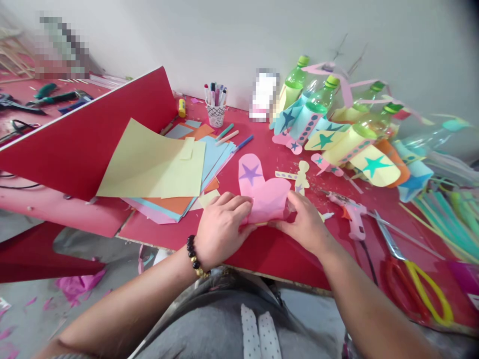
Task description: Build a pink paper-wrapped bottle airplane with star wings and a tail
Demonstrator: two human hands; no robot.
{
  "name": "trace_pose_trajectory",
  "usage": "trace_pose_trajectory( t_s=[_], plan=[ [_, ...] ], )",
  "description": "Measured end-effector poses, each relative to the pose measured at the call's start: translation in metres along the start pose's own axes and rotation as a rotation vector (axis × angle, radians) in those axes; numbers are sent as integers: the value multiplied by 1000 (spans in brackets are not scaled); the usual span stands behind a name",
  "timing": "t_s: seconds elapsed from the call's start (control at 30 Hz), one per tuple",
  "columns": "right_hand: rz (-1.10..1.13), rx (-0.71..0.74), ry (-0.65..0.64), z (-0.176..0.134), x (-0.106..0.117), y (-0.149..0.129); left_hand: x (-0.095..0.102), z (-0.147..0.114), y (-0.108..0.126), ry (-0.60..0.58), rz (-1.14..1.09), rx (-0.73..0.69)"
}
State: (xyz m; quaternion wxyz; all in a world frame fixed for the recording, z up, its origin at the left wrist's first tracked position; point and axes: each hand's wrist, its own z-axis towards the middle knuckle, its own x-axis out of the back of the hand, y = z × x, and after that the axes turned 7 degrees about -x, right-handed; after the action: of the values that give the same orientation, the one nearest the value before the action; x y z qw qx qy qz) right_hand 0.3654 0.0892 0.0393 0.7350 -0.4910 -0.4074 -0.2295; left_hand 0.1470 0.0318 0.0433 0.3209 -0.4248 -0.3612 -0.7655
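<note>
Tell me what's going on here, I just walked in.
A person's left hand and right hand hold a pink paper piece with a purple star from opposite sides, over the red table. Coloured sheets lie to the left, a glue gun and scissors to the right. Beyond those, paper-wrapped bottles with stars are grouped.

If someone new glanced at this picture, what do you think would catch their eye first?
Most likely the pink paper shape with its purple star, held between the left hand and right hand near the front edge of the red table. Next might come the cluster of bottles dressed in coloured paper, toward the back right. The large red-and-yellow-handled scissors at the right would probably stand out too.
</note>
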Motion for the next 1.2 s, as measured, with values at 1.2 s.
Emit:
trace_pose_trajectory(
  t_s=[1.2],
  plan=[
    [-87, 275, -137, -3, 5, -2, 12, 3, 11, -162, 23, -10]
  ],
)
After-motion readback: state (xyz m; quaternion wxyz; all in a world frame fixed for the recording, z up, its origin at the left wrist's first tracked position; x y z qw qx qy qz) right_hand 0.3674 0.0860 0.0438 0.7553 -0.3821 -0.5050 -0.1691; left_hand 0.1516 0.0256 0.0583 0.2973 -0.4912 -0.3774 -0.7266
